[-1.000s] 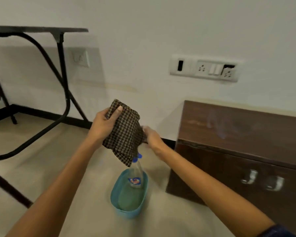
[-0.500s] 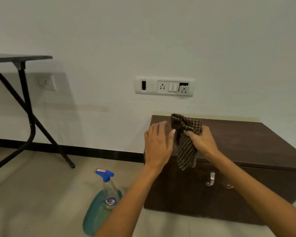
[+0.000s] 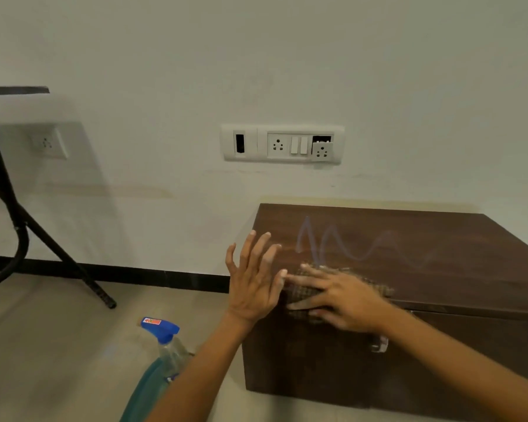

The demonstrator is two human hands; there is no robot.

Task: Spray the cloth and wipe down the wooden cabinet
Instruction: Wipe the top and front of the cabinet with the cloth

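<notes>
A low dark wooden cabinet (image 3: 439, 257) stands against the wall, with a pale squiggly mark on its top. My right hand (image 3: 339, 296) lies flat on the brown checked cloth (image 3: 375, 283), pressing it onto the cabinet's front left top edge; the hand and cloth are blurred. My left hand (image 3: 255, 284) hovers beside the cabinet's left corner, fingers spread, holding nothing. A clear spray bottle with a blue trigger (image 3: 165, 339) stands in a teal tub (image 3: 144, 394) on the floor, left of the cabinet.
A white switch and socket panel (image 3: 282, 143) is on the wall above the cabinet. A black folding table's legs (image 3: 16, 214) stand at the far left. A metal handle (image 3: 380, 344) shows on the cabinet front. Grey floor lies in front.
The cloth went from my left hand to my right, which has pressed it flat onto the cabinet top. My left hand let go and opened. My view turned right toward the cabinet.
</notes>
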